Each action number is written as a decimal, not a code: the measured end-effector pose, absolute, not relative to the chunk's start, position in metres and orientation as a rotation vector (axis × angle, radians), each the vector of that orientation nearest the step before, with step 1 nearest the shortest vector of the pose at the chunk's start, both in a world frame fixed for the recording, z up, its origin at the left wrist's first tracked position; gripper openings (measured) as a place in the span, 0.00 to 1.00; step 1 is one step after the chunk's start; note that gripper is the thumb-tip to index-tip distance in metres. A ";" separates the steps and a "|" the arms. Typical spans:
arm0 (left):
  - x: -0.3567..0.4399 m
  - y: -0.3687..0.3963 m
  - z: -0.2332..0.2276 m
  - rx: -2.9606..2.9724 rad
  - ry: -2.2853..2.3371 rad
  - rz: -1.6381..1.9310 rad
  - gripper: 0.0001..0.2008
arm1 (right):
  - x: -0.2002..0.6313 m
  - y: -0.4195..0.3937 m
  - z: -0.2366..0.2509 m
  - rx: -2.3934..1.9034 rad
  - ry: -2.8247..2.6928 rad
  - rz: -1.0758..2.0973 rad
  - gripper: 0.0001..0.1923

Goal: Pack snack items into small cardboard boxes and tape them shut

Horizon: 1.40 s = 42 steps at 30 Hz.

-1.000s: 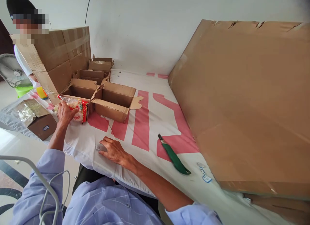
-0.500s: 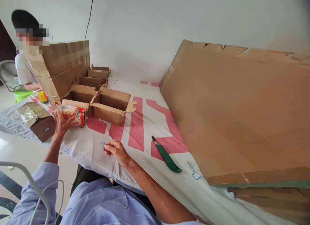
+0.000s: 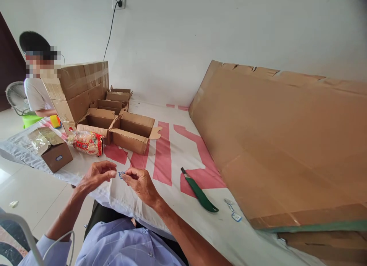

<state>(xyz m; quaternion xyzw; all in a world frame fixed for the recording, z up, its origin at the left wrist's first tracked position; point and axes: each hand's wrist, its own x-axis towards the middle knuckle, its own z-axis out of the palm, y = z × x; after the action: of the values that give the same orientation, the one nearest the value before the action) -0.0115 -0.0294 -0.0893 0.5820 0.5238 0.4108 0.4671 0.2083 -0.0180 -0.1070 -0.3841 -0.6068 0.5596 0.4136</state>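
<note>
Between thumb and fingers, my right hand (image 3: 140, 184) pinches a small blue-and-white label (image 3: 120, 175). My left hand (image 3: 99, 176) is just to the left of the label, empty, with thumb and fingers apart. Beyond it on the cloth lies a clear plastic food packet with red print (image 3: 88, 143). To the left of the packet sits a taped carton (image 3: 57, 156) bearing a similar label on its side. A green-handled cutter (image 3: 200, 191) rests to the right of my right hand, and more labels (image 3: 236, 217) lie beyond it.
Several open cartons (image 3: 130, 138) stand in the middle, beside stacked closed boxes (image 3: 76, 82). A large cardboard sheet or box (image 3: 281, 151) takes up the right side. At the far left a person in a black cap (image 3: 38, 94) is near a tape roll (image 3: 55, 122) and a fan (image 3: 17, 98).
My left hand has let go of the food packet and moved right, toward the label. My right hand keeps its pinch on the label. The view has tilted up slightly.
</note>
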 end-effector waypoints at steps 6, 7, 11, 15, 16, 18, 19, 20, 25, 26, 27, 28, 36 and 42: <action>0.000 -0.037 -0.072 1.480 1.210 1.057 0.20 | 0.202 -0.015 -0.103 -0.844 -1.622 1.436 0.18; -0.001 -0.037 -0.069 1.480 1.199 1.057 0.20 | 0.201 -0.015 -0.103 -0.826 -1.639 1.439 0.17; -0.007 -0.039 -0.064 1.407 1.239 1.071 0.20 | 0.195 -0.010 -0.105 -0.762 -1.744 1.192 0.11; -0.007 -0.046 -0.065 1.273 1.258 1.032 0.21 | 0.192 -0.003 -0.108 -0.679 -1.872 0.592 0.10; -0.006 -0.047 -0.066 1.216 1.222 1.025 0.23 | 0.192 -0.001 -0.108 -0.668 -1.912 0.459 0.12; -0.002 -0.050 -0.067 1.096 1.144 1.035 0.26 | 0.192 0.000 -0.108 -0.666 -1.984 0.260 0.15; 0.000 -0.052 -0.068 1.054 1.119 1.049 0.27 | 0.193 0.001 -0.109 -0.672 -2.010 0.199 0.15; 0.003 -0.053 -0.068 1.034 1.105 1.061 0.26 | 0.193 0.000 -0.109 -0.678 -2.025 0.166 0.16; 0.008 -0.054 -0.062 1.099 1.140 1.122 0.21 | 0.192 -0.001 -0.108 -0.670 -1.887 0.417 0.13; 0.007 -0.054 -0.061 1.125 1.148 1.125 0.21 | 0.192 0.000 -0.107 -0.677 -1.817 0.559 0.13; 0.006 -0.054 -0.059 1.153 1.155 1.124 0.21 | 0.193 0.000 -0.105 -0.684 -1.756 0.739 0.14; 0.005 -0.055 -0.058 1.180 1.161 1.117 0.21 | 0.193 0.000 -0.103 -0.684 -1.707 0.945 0.17; 0.002 -0.058 -0.051 1.234 1.188 1.097 0.18 | 0.189 -0.001 -0.085 -0.599 -1.496 1.678 0.20; 0.001 -0.053 -0.057 1.219 1.318 1.252 0.16 | 0.182 0.003 -0.086 -0.664 -1.471 1.656 0.17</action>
<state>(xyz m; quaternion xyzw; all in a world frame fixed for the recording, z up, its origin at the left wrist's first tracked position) 0.0009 -0.0532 -0.0573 0.4950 0.5350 0.5084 0.4585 0.1820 0.0027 -0.0856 -0.2629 -0.5822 0.6555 0.4027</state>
